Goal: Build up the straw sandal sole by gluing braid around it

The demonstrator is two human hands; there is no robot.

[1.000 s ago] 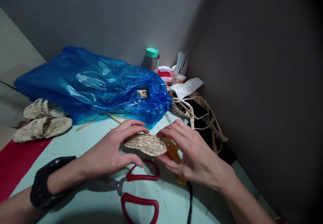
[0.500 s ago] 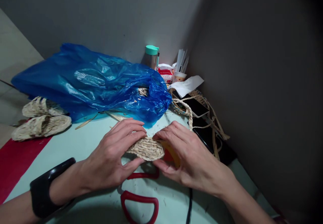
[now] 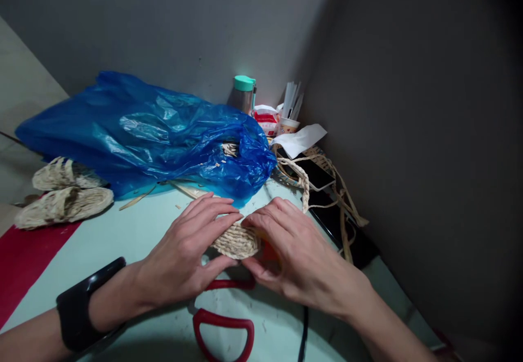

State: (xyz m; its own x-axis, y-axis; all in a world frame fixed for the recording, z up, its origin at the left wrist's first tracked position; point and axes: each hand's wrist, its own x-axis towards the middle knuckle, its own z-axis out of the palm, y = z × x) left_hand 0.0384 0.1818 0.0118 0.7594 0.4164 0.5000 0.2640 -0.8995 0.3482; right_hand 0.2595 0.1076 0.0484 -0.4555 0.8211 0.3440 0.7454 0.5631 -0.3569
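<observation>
Between my hands is a tan woven straw piece (image 3: pixel 237 241), rounded at its right end like a slipper sole. My left hand (image 3: pixel 192 247) grips its left part, fingers over the upper edge and thumb along the lower edge. At the right end, the fingers and thumb of my right hand (image 3: pixel 288 247) close on it from above and below. Something orange and yellow (image 3: pixel 269 250) shows behind the right fingers; I cannot make out what it is. Red-handled scissors (image 3: pixel 224 318) lie on the table below the hands, their blades mostly hidden.
A large blue plastic bag (image 3: pixel 134 128) lies across the back. Two woven straw slippers (image 3: pixel 67 208) are at left. A bottle with a teal lid (image 3: pixel 244 92), a cup of clear strips (image 3: pixel 289 125), a basket, a phone and straw braid (image 3: pixel 303 179) crowd the back right.
My hands have come slightly closer together on the straw piece, covering more of its ends. The whole view has shifted slightly.
</observation>
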